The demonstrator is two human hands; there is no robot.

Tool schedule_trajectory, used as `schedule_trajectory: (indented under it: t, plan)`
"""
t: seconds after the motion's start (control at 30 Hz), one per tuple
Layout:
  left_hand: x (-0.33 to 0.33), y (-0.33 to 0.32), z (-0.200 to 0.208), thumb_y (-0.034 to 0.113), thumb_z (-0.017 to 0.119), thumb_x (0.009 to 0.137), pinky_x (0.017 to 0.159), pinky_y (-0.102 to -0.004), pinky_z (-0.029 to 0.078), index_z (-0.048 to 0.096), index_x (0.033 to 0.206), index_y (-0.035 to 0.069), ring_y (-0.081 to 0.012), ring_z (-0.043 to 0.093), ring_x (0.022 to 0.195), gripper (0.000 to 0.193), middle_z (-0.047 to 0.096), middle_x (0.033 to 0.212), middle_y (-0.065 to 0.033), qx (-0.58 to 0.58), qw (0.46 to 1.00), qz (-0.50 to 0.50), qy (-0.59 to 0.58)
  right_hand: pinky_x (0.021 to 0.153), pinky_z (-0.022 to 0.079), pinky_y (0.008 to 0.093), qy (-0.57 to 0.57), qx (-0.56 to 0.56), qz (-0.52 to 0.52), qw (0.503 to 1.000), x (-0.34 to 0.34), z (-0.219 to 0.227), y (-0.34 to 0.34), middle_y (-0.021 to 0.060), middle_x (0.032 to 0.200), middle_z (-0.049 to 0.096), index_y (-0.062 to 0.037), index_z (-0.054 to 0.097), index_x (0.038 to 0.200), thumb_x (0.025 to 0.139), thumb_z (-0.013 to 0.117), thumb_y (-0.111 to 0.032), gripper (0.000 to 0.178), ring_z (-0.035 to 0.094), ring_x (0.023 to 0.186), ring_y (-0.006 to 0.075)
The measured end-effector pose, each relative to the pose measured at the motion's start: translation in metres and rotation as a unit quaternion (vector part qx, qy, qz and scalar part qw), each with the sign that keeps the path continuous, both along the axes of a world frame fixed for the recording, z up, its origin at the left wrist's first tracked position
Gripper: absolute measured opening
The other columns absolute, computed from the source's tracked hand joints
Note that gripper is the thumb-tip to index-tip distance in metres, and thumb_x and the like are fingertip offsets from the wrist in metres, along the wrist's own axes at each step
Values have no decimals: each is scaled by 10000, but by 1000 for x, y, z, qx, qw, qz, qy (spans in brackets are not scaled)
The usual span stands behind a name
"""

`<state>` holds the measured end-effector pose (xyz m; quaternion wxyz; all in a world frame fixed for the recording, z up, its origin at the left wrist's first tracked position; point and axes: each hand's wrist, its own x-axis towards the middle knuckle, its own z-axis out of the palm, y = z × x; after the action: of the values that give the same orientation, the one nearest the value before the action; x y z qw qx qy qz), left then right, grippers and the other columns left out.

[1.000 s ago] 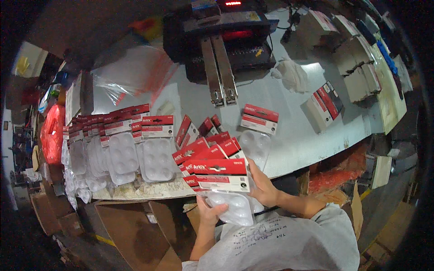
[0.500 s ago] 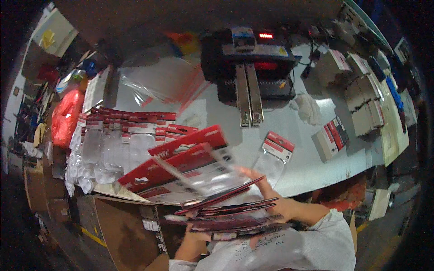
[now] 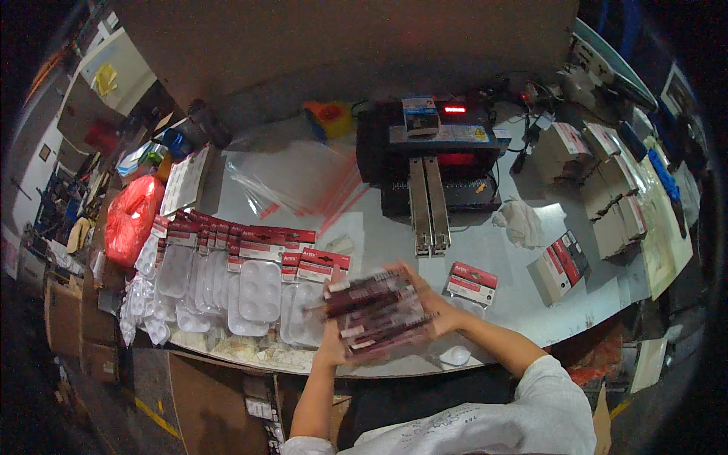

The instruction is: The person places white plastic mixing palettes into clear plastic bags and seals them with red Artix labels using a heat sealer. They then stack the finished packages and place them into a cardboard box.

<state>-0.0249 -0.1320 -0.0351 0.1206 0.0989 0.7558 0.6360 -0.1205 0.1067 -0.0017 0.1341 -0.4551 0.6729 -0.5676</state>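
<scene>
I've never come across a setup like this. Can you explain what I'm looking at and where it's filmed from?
There is no robot here: a person works with bare hands. The view looks down from a wide fisheye camera on their head, so straight edges bend near the rim. The left hand and right hand hold a bundle of red-carded packages, blurred. On the table, to the left, are packed white trays with round wells; behind them, clear bags with red edges. Further back stands a black machine with two metal rails; at far right, stacks of cards.
</scene>
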Motion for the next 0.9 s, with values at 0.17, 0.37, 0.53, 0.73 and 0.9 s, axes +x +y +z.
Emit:
schedule_trajectory:
  t: [0.17, 0.37, 0.53, 0.73, 0.9]
  plan:
    - [-12, -10, 3, 269, 795, 594, 972, -465, 406, 358, 1333, 37, -346, 472, 1163, 890, 452, 1308, -162, 26, 997, 68, 11, 1098, 116, 443, -142, -121, 33, 982, 0, 14, -2, 174, 1493, -6, -59, -150, 1414, 471, 785, -615, 1440, 94, 1375, 308]
    - [-5, 6, 13, 274, 794, 601, 971, -465, 407, 364, 1332, 44, -346, 473, 1161, 879, 454, 1307, -160, 3, 999, -31, 28, 1043, 217, 467, 61, -78, 36, 994, -4, 9, 4, 166, 1445, 225, -77, 425, 1316, 470, 864, -481, 1034, 267, 1278, 332]
    - [-12, 10, 11, 278, 793, 606, 971, -466, 409, 369, 1331, 49, -347, 474, 1160, 870, 457, 1307, -159, -24, 997, -73, 12, 1082, 110, 457, 15, 5, 0, 1000, 5, -4, -3, 193, 1453, 59, -68, 92, 1357, 477, 852, -467, 1229, 105, 1323, 351]
    - [-10, -4, 8, 284, 791, 613, 970, -466, 410, 375, 1329, 56, -347, 476, 1158, 859, 459, 1306, -158, -23, 998, -51, 2, 1094, 88, 426, 91, -49, 47, 994, 11, -5, 8, 212, 1473, -10, -23, -46, 1420, 475, 867, -445, 1380, 34, 1365, 329]
    - [18, 12, 7, 288, 790, 619, 969, -466, 412, 380, 1328, 62, -347, 477, 1157, 850, 461, 1305, -157, 17, 995, -76, 55, 1077, 56, 489, -45, -119, -15, 992, 23, -10, -11, 231, 1485, -68, 2, -82, 1420, 426, 825, -525, 1446, -25, 1377, 369]
